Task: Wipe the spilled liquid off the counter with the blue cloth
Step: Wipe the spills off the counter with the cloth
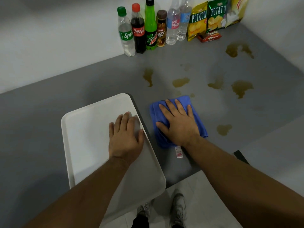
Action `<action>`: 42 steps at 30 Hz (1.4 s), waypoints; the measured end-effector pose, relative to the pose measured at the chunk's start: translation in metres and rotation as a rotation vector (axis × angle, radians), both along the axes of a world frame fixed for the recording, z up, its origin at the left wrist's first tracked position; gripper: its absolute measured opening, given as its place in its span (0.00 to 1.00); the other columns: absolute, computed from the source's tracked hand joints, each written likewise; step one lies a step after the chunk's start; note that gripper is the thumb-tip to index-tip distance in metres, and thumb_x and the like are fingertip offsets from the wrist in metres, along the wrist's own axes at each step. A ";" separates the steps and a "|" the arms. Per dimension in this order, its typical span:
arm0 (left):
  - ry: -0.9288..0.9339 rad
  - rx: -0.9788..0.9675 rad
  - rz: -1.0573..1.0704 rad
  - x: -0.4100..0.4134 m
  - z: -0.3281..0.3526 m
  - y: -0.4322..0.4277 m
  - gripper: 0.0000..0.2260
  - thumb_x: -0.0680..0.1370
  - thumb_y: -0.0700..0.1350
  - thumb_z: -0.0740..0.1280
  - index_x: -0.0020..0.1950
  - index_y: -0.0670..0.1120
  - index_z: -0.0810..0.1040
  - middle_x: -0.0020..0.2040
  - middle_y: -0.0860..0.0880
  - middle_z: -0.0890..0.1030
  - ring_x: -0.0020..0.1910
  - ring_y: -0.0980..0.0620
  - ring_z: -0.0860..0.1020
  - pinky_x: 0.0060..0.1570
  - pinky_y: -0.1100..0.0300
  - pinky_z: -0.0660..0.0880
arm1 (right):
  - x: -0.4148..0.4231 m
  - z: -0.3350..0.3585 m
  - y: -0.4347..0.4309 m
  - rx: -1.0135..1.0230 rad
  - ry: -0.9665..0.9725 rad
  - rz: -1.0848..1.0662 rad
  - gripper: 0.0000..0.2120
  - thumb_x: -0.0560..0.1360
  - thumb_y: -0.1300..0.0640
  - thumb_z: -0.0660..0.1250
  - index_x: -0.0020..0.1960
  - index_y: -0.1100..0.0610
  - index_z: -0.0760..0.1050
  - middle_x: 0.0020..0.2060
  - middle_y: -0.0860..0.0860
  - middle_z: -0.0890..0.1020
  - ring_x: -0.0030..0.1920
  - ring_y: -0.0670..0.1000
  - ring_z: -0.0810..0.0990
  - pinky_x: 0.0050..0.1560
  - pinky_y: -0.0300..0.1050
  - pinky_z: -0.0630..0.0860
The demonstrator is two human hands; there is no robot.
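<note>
We're looking at a blue cloth (199,124), a plain white tray (92,129) and a flat grey surface (49,120) blotched with yellow-brown liquid (241,87). We've got a clear bottle (125,33) with green cap and label, a dark cola bottle (138,32) capped red, a bright green bottle (150,27) capped black, a brown coffee bottle (161,30), then a yellow chip bag (197,20) and a green chip bag (216,15).

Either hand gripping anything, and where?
Nothing gripped: right hand presses flat on the middle of the blue cloth; left hand rests flat on the white tray.
</note>
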State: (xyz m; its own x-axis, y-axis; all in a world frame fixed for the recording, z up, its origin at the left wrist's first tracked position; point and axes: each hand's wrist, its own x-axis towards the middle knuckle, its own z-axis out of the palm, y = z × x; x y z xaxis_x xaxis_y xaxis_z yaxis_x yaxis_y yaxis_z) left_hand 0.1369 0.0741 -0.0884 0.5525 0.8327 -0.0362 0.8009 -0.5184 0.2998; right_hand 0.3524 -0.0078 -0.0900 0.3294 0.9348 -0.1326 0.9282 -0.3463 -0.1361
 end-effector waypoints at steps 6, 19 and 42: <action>-0.008 0.042 -0.015 0.007 0.008 0.019 0.29 0.78 0.62 0.55 0.76 0.49 0.65 0.78 0.46 0.67 0.77 0.41 0.64 0.79 0.40 0.57 | -0.005 -0.004 -0.043 0.008 -0.028 -0.194 0.40 0.77 0.22 0.40 0.83 0.39 0.45 0.84 0.49 0.48 0.83 0.60 0.44 0.76 0.76 0.46; 0.010 0.014 -0.046 0.028 -0.009 0.063 0.34 0.80 0.67 0.42 0.83 0.53 0.51 0.84 0.51 0.51 0.83 0.49 0.44 0.80 0.41 0.40 | -0.003 -0.006 0.034 0.038 0.020 0.086 0.35 0.80 0.29 0.44 0.83 0.41 0.48 0.84 0.47 0.48 0.83 0.56 0.42 0.80 0.67 0.41; -0.048 0.117 -0.051 0.028 -0.005 0.055 0.27 0.83 0.55 0.54 0.79 0.45 0.66 0.80 0.44 0.65 0.81 0.40 0.60 0.77 0.35 0.58 | 0.044 -0.008 0.049 0.046 -0.008 -0.160 0.39 0.78 0.25 0.41 0.84 0.41 0.45 0.84 0.47 0.48 0.83 0.57 0.44 0.80 0.68 0.44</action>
